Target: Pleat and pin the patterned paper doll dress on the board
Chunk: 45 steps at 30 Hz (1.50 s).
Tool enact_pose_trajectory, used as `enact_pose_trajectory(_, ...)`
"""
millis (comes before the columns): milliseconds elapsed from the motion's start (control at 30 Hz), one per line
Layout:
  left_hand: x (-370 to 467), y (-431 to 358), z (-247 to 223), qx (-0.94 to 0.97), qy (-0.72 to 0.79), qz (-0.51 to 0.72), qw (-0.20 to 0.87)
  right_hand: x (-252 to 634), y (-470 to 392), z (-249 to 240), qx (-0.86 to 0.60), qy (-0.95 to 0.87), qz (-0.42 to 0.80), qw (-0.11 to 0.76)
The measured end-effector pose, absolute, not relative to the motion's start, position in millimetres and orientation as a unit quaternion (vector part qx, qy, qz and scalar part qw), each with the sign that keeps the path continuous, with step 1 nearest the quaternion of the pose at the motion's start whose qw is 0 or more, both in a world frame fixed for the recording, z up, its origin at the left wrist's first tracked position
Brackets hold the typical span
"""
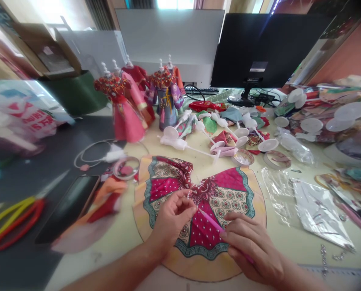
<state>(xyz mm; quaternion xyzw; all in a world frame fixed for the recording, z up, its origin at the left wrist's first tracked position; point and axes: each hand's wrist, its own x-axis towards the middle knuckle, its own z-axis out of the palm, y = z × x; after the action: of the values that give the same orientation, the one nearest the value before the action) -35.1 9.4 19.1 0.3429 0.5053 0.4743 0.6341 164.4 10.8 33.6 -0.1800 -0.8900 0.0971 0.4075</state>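
Note:
A fan-shaped piece of patterned cloth lies spread on the table, with magenta, cream and maroon panels, a teal wavy border and a pale orange edge. My right hand is closed round a slim pink pen-like tool, whose thin tip points up and left. Just above the cloth's middle, my left hand pinches its thumb and forefinger together at that tip. Something small and whitish shows by those fingers, too small to name.
Small dressed doll forms stand at the back left, before two monitors. White stands lie behind the cloth. Scissors and a phone are at left; tape rolls, clear plastic bags and a ruler at right.

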Motion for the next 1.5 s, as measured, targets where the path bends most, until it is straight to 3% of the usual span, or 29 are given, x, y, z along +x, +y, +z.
enact_pose_trajectory(1000,-35,10,19,0.37,0.507,0.459,0.628,166,12,34,-0.196,-0.886,0.083,0.411)
enact_pose_trajectory(1167,-36,8,17,0.446,0.53,0.438,0.572,168,17,31,-0.224,-0.875,0.076,0.422)
enact_pose_trajectory(1500,-35,4,19,0.629,0.53,0.369,0.433,166,19,24,-0.272,-0.888,0.077,0.362)
